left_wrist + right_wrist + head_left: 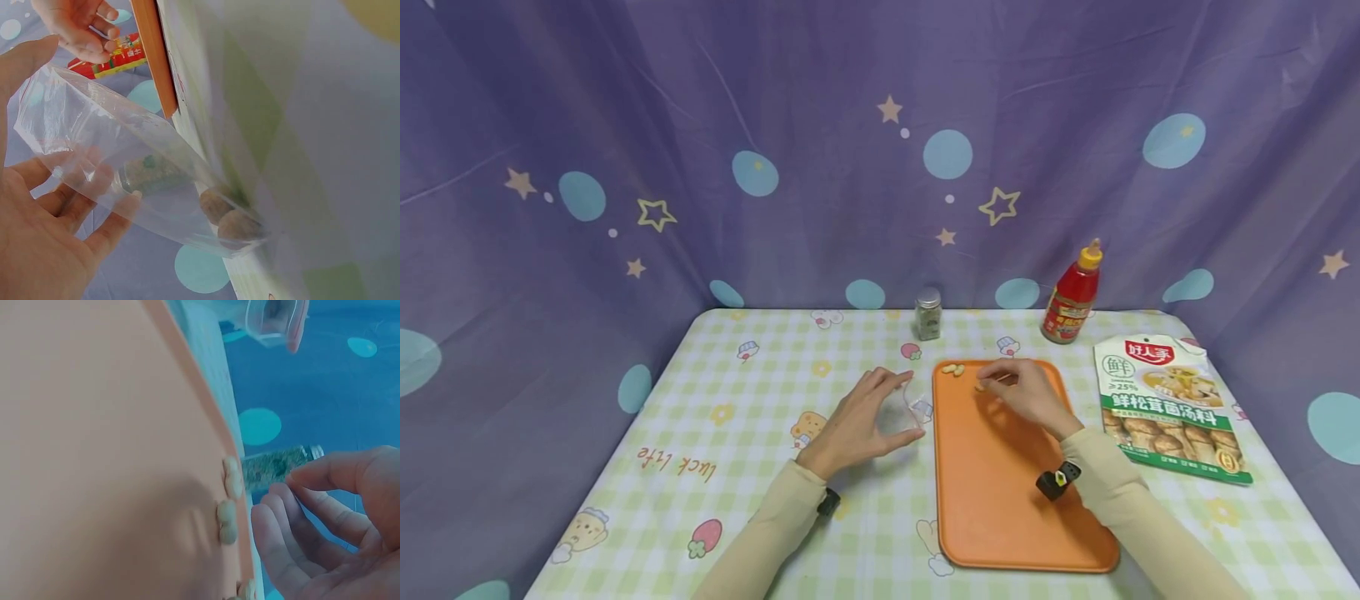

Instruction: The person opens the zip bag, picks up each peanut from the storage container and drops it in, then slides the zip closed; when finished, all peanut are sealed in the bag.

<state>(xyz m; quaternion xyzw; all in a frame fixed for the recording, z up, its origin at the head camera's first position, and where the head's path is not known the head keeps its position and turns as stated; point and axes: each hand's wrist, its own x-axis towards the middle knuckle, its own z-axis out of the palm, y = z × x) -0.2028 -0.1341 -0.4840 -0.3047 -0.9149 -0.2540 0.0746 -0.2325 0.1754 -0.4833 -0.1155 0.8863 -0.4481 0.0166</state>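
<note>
My left hand (857, 425) holds a clear plastic bag (125, 125) left of the tray, its mouth spread between thumb and fingers. Two round brown things (234, 225), like walnuts, lie at the bag's lower end. Above the far part of the orange tray (1000, 500) is my right hand (1026, 392), fingers slightly bent and nothing visible between them. Two peanuts (229, 478) lie by the tray's far left edge. Another peanut (249, 590), partly cut off in the right wrist view, lies near them, close below the right fingertips in the head view.
A small glass jar (928, 317) with green contents stands behind the tray. At the back right is a red sauce bottle (1070, 304) with a yellow cap. A white and green food packet (1168, 408) lies right of the tray. A purple curtain (850, 125) hangs behind.
</note>
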